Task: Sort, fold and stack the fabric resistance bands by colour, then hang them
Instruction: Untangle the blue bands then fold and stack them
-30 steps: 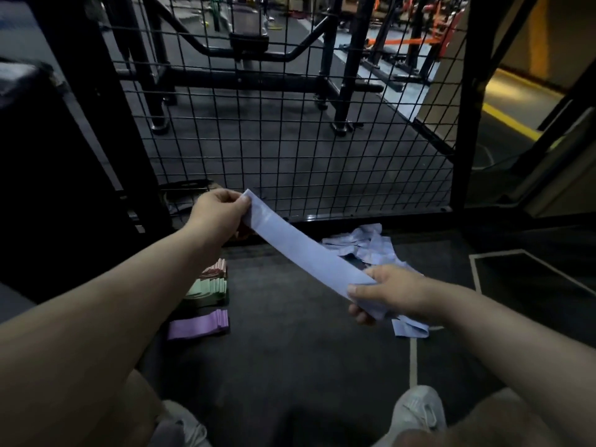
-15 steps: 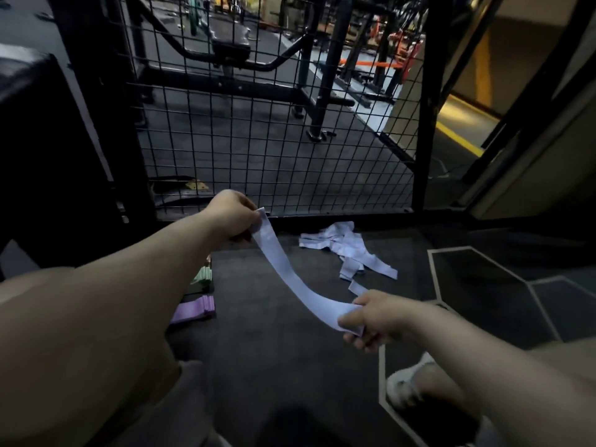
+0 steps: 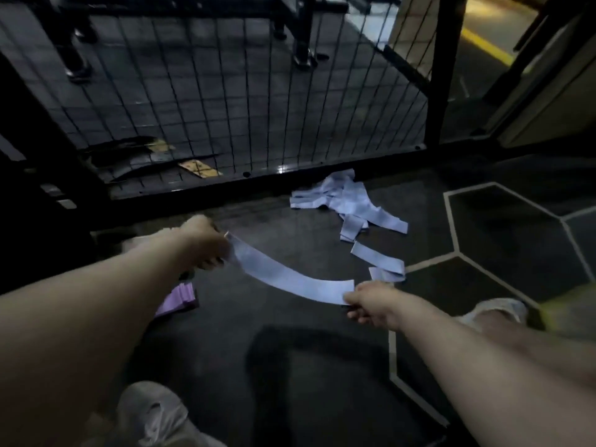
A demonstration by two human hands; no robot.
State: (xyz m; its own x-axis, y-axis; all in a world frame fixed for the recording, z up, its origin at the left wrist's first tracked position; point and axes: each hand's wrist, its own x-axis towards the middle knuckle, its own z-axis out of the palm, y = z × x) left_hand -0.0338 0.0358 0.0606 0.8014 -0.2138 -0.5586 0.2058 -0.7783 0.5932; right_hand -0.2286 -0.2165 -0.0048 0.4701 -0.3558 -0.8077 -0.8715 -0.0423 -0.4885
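Now | L hand (image 3: 206,245) + R hand (image 3: 371,304) pinch blue band (image 3: 290,282) ends | band lower, prob. slacker

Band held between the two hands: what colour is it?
Pale blue, with no visible pattern. The band shows best in the head view.

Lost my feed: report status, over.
Left hand and right hand each pinch one end of the blue band, sagging. Loose blue pile ahead. Nothing blocking.
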